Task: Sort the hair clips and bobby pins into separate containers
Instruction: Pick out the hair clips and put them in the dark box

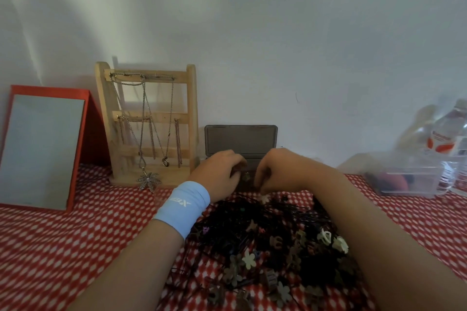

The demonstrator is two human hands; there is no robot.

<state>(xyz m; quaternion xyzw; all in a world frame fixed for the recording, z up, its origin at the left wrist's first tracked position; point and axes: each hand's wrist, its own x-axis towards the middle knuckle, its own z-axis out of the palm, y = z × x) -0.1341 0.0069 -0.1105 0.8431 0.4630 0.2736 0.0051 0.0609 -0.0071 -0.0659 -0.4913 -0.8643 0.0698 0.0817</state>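
A heap of black bobby pins (252,219) mixed with small flower-shaped hair clips (249,260) lies on the red dotted cloth. Behind it stands a small dark box (242,184) with its lid (241,140) raised against the wall. My left hand (218,171), with a light-blue wristband, has curled fingers at the box's front and seems to pinch a small olive clip (245,176). My right hand (276,171) hangs beside it, fingers curled down to the heap's far edge near a cream clip (264,198). Whether it holds anything is hidden.
A wooden jewellery stand (149,124) with chains and a red-framed mirror (43,149) stand at the back left. At the right are a clear plastic container (409,179) and a water bottle (452,139). The wall is close behind.
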